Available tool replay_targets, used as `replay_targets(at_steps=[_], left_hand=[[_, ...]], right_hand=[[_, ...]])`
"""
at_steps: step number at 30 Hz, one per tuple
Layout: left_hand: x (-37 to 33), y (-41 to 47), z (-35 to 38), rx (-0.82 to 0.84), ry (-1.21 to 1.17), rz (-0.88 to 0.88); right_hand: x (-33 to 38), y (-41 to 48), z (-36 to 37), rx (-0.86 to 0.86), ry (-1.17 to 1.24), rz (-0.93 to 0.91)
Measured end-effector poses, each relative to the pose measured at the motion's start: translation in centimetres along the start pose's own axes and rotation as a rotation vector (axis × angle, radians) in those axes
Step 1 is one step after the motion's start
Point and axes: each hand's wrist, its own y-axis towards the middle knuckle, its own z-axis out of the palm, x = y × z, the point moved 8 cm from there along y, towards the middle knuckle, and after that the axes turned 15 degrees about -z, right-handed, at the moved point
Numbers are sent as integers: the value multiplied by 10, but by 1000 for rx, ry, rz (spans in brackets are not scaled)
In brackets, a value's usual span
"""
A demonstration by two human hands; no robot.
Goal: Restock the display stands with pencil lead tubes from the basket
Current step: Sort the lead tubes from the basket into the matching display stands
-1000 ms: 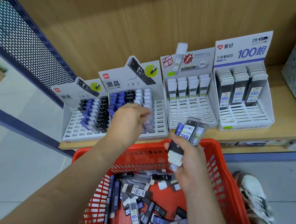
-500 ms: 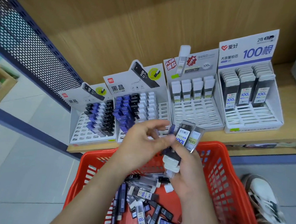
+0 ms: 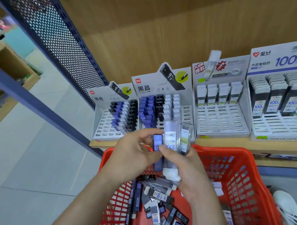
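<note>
Head view, centre of frame
Left hand [image 3: 136, 151]: fingers curled, pinched a blue tube [image 3: 157, 142] at its top end.
Right hand [image 3: 189, 172]: gripped a bundle of clear tubes [image 3: 171, 141] upright, touching the blue one.
Basket [image 3: 246, 176]: red, lower centre and right, under both hands, with loose tubes [image 3: 158, 195] piled inside.
Display stands [image 3: 221, 119]: four in a row on the wooden shelf [image 3: 231, 144], middle to upper right, partly stocked.

Single head-worn wide-angle view, angled forward and down.
Looks from close above the red plastic lattice basket [image 3: 243, 176] toward the white cardboard display stands [image 3: 221, 123] on the pale wooden shelf [image 3: 231, 143], all near the lens.
</note>
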Motion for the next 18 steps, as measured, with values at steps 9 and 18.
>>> replay_targets(at_steps=[9, 18], left_hand=[[36, 26, -89, -237, -355, -138], [71, 68, -135, -367, -206, -216]], right_hand=[[-26, 1, 51, 93, -15, 144], [-75, -20, 63, 53, -10, 357]])
